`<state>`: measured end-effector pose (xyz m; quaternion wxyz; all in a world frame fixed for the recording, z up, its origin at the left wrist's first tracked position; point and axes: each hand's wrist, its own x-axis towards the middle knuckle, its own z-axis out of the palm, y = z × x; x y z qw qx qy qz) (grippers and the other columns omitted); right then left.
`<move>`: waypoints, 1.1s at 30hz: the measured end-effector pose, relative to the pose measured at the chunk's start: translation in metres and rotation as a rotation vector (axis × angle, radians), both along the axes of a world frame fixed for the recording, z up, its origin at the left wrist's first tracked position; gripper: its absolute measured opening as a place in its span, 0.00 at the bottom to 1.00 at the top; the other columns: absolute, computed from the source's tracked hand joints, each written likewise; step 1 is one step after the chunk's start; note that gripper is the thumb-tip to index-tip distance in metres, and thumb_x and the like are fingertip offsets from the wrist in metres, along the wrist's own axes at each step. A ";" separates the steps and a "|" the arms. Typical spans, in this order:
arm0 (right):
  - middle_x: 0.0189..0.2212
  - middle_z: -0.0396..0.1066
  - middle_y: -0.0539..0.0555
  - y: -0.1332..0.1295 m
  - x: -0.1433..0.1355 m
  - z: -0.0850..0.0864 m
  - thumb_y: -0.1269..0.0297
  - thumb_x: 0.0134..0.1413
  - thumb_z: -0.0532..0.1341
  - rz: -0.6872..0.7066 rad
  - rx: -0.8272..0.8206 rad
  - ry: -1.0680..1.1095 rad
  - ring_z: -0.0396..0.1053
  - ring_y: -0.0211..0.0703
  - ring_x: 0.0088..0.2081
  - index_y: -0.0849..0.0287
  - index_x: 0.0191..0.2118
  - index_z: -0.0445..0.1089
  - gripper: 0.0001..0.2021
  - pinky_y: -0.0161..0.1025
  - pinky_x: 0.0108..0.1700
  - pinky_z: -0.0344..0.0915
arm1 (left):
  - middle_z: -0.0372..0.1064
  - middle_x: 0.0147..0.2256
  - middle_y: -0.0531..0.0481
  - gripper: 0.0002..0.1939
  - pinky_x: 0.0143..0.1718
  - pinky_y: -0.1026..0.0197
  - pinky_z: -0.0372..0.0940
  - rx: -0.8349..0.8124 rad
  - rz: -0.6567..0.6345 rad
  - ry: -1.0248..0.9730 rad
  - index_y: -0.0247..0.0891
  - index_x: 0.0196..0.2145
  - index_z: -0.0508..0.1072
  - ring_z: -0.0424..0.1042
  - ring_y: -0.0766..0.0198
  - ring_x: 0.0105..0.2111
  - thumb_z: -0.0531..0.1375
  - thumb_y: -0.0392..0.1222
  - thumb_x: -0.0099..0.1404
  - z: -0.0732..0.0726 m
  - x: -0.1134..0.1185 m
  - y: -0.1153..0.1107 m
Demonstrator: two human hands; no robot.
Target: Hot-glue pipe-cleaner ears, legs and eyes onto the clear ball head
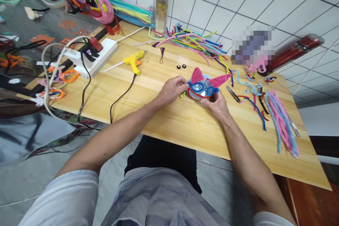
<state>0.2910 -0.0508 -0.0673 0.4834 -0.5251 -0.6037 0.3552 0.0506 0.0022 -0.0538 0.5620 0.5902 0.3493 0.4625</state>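
Note:
Between my hands is a clear mask-like piece (198,90) edged with red and blue pipe cleaners, with two pointed pink ears on top and blue rings round its eyes. My left hand (173,89) pinches its left edge between thumb and fingers. At the lower right edge, my right hand (216,105) grips it, with some fingers hidden behind. Two small black rings (181,66) lie on the wooden table (159,120) just beyond the piece. Right of it rest small pliers or snips (233,94).
A yellow glue gun (134,62) and white power strip (99,56) with cables lie left. Behind stand a glass bottle (162,7) and loose pipe cleaners (196,44). A red flask (293,53) and pink-blue bundle (282,122) are right. Finished colourful masks (92,3) sit back left.

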 end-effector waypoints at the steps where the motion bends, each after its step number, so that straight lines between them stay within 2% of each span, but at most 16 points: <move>1: 0.57 0.79 0.57 0.000 0.000 0.000 0.38 0.39 0.80 0.003 0.000 0.004 0.74 0.61 0.61 0.50 0.51 0.71 0.37 0.61 0.68 0.67 | 0.73 0.29 0.54 0.06 0.32 0.65 0.64 0.001 0.000 0.010 0.36 0.34 0.75 0.71 0.68 0.28 0.67 0.40 0.65 0.000 0.000 0.000; 5: 0.58 0.79 0.58 0.000 -0.001 0.001 0.38 0.39 0.80 -0.004 0.002 0.007 0.74 0.62 0.61 0.51 0.51 0.71 0.37 0.61 0.68 0.67 | 0.75 0.31 0.52 0.05 0.33 0.65 0.65 -0.053 0.015 0.023 0.36 0.37 0.75 0.72 0.68 0.30 0.66 0.39 0.66 0.004 -0.001 -0.002; 10: 0.58 0.79 0.59 -0.001 0.000 0.001 0.37 0.39 0.80 -0.011 -0.005 -0.012 0.74 0.62 0.60 0.51 0.53 0.71 0.39 0.61 0.66 0.68 | 0.75 0.30 0.54 0.06 0.32 0.66 0.64 -0.101 0.019 -0.011 0.38 0.36 0.72 0.69 0.70 0.26 0.61 0.42 0.72 0.010 -0.001 -0.003; 18: 0.59 0.77 0.58 0.001 0.002 -0.004 0.38 0.39 0.81 -0.003 -0.010 0.011 0.73 0.61 0.63 0.50 0.55 0.71 0.40 0.60 0.69 0.65 | 0.73 0.29 0.55 0.07 0.29 0.67 0.61 -0.064 -0.032 -0.053 0.38 0.35 0.72 0.66 0.72 0.24 0.63 0.42 0.71 0.007 0.001 -0.002; 28: 0.61 0.77 0.58 0.002 0.003 -0.006 0.44 0.41 0.81 0.022 0.007 0.033 0.72 0.59 0.65 0.51 0.57 0.71 0.39 0.59 0.71 0.63 | 0.71 0.28 0.56 0.08 0.28 0.66 0.60 -0.037 -0.038 -0.056 0.38 0.34 0.73 0.64 0.72 0.24 0.65 0.43 0.69 0.004 0.001 -0.002; 33: 0.61 0.77 0.57 0.002 0.003 -0.006 0.43 0.40 0.81 0.013 0.005 0.024 0.72 0.60 0.65 0.51 0.57 0.71 0.39 0.60 0.71 0.63 | 0.70 0.27 0.56 0.09 0.27 0.66 0.60 -0.038 -0.033 -0.053 0.38 0.34 0.73 0.64 0.71 0.24 0.66 0.44 0.69 0.005 0.001 -0.002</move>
